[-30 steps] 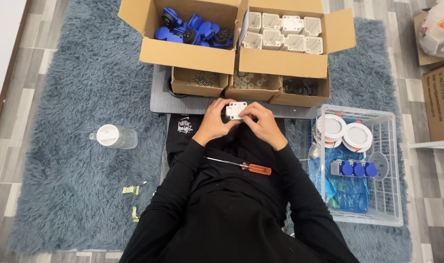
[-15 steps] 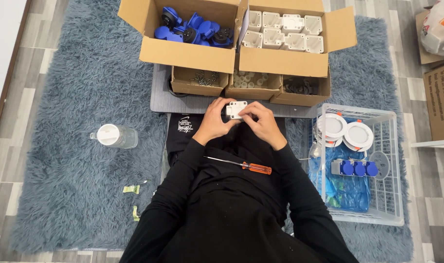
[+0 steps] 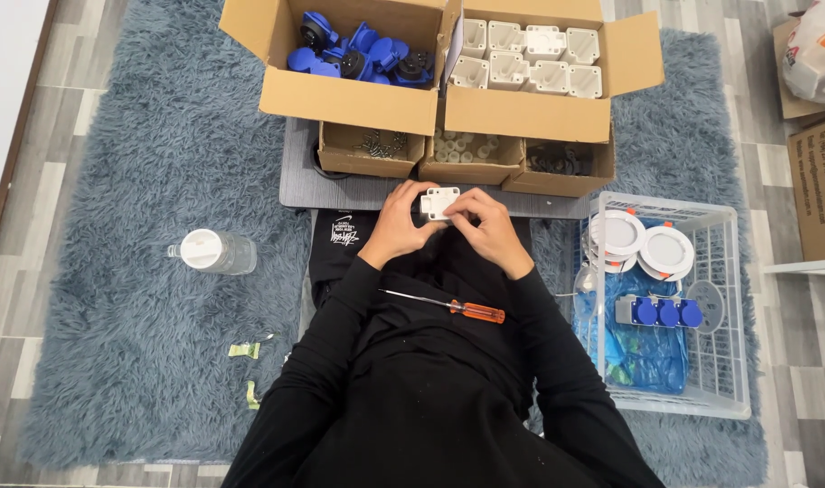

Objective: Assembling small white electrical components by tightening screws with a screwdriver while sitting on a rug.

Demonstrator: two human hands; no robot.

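Both hands meet over my lap on a small white square plastic housing (image 3: 439,201). My left hand (image 3: 401,221) grips its left side and my right hand (image 3: 488,224) pinches its right edge with the fingertips. A screwdriver with an orange handle (image 3: 448,305) lies across my lap just below the hands. Ahead, one open cardboard box holds blue socket parts (image 3: 358,52) and another holds white housings (image 3: 532,56).
Three small cardboard trays (image 3: 466,155) with screws and small parts sit on a grey board. A white wire basket (image 3: 729,316) on the right holds round white lamps and a blue triple socket. A capped clear bottle (image 3: 212,251) lies on the blue shaggy rug at left.
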